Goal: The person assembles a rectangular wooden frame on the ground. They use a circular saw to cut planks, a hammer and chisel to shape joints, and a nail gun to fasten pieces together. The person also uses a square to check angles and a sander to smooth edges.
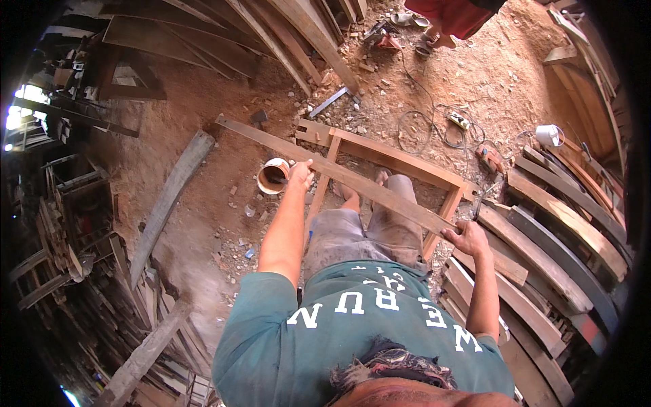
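Observation:
A long, narrow wooden plank [359,184] runs slantwise in front of me, its far end to the left and its near end at the right. My left hand [302,174] is closed around its edge near the middle. At the near right end, my right hand [468,239] grips the plank between thumb and fingers. Below the plank, an open wooden frame [400,159] lies on the ground around my legs, partly hidden by the plank. Beside my left hand stands a white bucket [263,180] with a brown inside.
Stacked timber [549,261] lies along the right, and leaning boards [285,41] rise at the top. A grey beam [169,200] lies to the left. Ahead are a metal square [327,102], a cord [430,108], a power tool [489,159] and a person in red shorts [456,17].

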Action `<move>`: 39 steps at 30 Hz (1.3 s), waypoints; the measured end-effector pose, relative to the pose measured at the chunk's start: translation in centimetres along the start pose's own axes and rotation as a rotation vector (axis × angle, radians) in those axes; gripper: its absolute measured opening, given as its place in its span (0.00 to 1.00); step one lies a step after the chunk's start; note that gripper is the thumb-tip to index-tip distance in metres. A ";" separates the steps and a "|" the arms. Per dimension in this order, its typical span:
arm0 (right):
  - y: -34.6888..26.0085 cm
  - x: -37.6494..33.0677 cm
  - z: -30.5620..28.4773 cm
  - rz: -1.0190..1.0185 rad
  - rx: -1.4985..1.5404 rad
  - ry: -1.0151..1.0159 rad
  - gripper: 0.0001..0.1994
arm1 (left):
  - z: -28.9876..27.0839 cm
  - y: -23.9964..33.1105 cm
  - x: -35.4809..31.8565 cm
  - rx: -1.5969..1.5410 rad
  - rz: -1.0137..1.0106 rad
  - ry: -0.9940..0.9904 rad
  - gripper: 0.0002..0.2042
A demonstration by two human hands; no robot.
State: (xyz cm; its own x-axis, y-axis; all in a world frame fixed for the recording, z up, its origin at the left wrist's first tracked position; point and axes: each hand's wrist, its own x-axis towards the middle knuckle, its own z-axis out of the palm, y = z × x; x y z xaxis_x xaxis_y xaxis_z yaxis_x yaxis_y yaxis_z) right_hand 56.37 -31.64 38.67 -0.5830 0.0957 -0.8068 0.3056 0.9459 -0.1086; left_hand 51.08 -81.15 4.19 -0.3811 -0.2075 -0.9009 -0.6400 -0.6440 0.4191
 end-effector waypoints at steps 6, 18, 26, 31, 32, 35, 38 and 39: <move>9.4 5.8 5.5 0.061 0.204 -0.348 0.37 | 1.0 -6.5 -5.4 0.977 0.244 -0.017 0.30; 21.5 10.0 8.5 -0.022 0.402 -0.623 0.45 | 5.1 -20.1 -14.0 0.995 0.163 0.027 0.29; 28.9 11.7 6.7 -0.225 0.199 -0.505 0.34 | 18.3 -29.6 -19.4 1.222 0.397 -0.112 0.29; 32.7 14.3 7.9 -0.085 0.277 -0.581 0.29 | 16.7 -30.1 -19.0 1.233 0.315 -0.234 0.27; 32.7 14.0 7.7 -0.082 0.261 -0.582 0.30 | 15.9 -29.3 -19.4 1.248 0.271 -0.226 0.26; 33.0 14.0 6.8 -0.048 0.286 -0.625 0.31 | 11.0 -27.6 -17.2 1.305 0.231 -0.118 0.25; 32.4 12.9 6.0 0.029 0.370 -0.739 0.30 | 7.7 -25.5 -16.5 1.191 0.208 0.040 0.26; 31.7 12.2 5.0 0.062 0.397 -0.783 0.30 | 7.8 -25.2 -17.3 1.258 0.260 0.033 0.26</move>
State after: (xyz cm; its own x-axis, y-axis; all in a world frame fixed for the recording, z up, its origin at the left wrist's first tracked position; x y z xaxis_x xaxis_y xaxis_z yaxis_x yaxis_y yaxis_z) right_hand 62.76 -2.06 22.50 0.0830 -0.2343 -0.9686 0.6435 0.7548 -0.1274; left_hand 68.56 -55.58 10.07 -0.5840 -0.2518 -0.7717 -0.7429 0.5488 0.3832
